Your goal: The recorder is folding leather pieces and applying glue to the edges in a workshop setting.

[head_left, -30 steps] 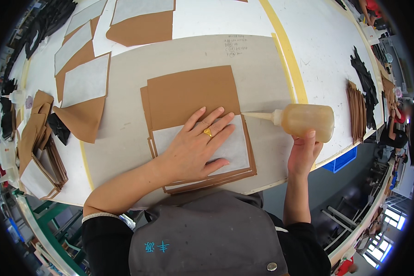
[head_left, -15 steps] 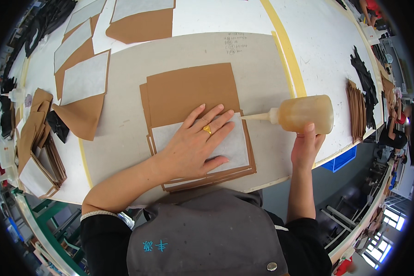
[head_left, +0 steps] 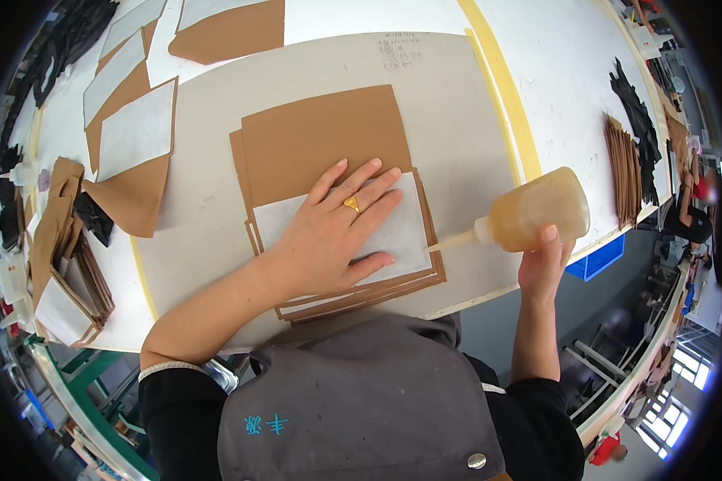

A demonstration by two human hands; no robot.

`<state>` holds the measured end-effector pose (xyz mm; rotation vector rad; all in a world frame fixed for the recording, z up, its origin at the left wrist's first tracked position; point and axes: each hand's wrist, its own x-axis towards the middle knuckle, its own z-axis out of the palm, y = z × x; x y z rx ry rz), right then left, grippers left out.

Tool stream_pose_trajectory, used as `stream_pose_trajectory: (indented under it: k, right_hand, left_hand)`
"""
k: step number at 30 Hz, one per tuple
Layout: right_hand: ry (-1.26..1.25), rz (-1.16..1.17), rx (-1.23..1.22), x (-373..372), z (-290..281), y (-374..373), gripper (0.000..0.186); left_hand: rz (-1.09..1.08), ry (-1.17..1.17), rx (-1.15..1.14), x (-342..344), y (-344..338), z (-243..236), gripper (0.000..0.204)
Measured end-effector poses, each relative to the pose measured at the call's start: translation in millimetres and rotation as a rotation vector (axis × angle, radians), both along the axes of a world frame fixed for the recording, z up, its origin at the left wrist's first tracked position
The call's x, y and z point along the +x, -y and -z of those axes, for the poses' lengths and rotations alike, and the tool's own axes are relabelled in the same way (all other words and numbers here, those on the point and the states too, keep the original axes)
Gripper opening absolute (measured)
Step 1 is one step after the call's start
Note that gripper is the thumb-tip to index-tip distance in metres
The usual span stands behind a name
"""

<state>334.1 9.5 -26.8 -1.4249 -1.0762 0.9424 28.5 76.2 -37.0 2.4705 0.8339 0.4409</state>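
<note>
My left hand (head_left: 341, 228) lies flat with fingers spread on a stack of brown sheets (head_left: 325, 136). A white panel (head_left: 397, 232) covers the near part of the top sheet, partly hidden under that hand. A ring sits on one finger. In my right hand (head_left: 544, 260) is a clear squeeze bottle (head_left: 541, 210) of amber liquid, tipped nearly on its side. Its long thin nozzle points left, and the tip is at the right edge of the white panel, near the lower right corner. Whether liquid is coming out is too small to tell.
More brown-and-white pieces (head_left: 136, 132) overlap at the far left, beside a folded brown stack (head_left: 80, 280). At the right lie a brown bundle (head_left: 622, 172) and black strips (head_left: 638, 128). Yellow tape (head_left: 505, 96) crosses the table. A blue bin (head_left: 598, 258) sits below its edge.
The bottle's nozzle tip has moved down the right edge of the white panel, toward me, from its upper corner. My left hand stays in place on the stack; the view has shifted slightly.
</note>
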Motion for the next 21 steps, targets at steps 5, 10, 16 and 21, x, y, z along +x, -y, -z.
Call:
stream_pose_trajectory:
  k: [5,10,16,21]
  right_hand:
    - [-0.044,0.110,0.053,-1.7,7.1,37.1,0.070]
    - [-0.095,0.261,0.132,-27.9,14.3,61.7,0.074]
    - [-0.072,0.249,0.128,-62.4,20.6,73.8,0.089]
    - [-0.056,0.158,0.167,-87.2,23.9,70.4,0.098]
  left_hand:
    - [-0.004,0.006,0.017,0.3,-0.2,1.4,0.068]
    - [-0.011,0.016,0.017,-1.0,0.1,1.4,0.065]
    - [-0.022,0.096,0.039,-3.6,1.5,8.1,0.059]
    - [-0.033,0.138,0.016,-3.2,1.7,13.0,0.050]
